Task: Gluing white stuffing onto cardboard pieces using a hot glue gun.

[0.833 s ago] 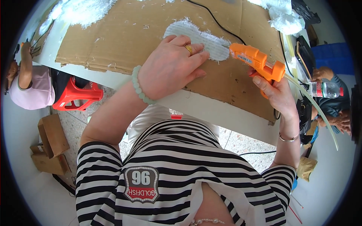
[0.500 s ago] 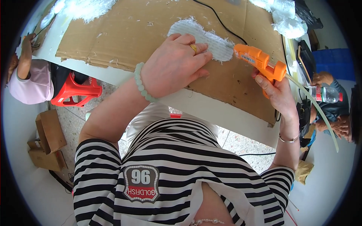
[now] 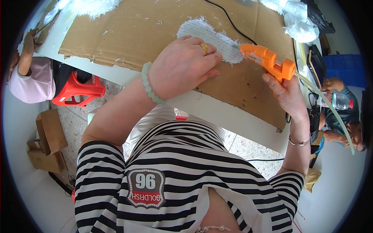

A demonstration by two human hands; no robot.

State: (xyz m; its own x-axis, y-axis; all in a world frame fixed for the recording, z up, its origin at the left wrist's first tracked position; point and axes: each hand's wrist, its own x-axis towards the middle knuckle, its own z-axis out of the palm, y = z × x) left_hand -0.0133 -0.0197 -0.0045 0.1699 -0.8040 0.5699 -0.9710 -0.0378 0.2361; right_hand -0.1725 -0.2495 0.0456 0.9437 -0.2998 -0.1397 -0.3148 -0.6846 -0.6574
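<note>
A white, insole-shaped pad [image 3: 208,35] with shaggy fibre edges lies on the brown cardboard sheet [image 3: 128,33]. Bent over its near edge, my left hand [image 3: 184,64] grips and steadies it; the fingertips and what lies under the palm are partly hidden. An orange glue gun [image 3: 268,62] is in my right hand [image 3: 288,95], fingers closed round its handle. Its nozzle points left at the pad's right end and appears to meet it there. From the gun's back a long translucent glue stick [image 3: 330,105] sticks out and curves downward.
White fluffy bundles [image 3: 299,23] lie at the far right, more fluff [image 3: 91,6] at the far left. A black cable [image 3: 233,27] crosses the cardboard. Co-workers sit at both sides. A red stool [image 3: 79,91] and cardboard boxes [image 3: 50,139] stand left; a plastic bottle [image 3: 340,101] is right.
My left hand and the pad have shifted slightly right in the picture. The glue gun has tilted a little, its nozzle now closer over the pad's right end.
</note>
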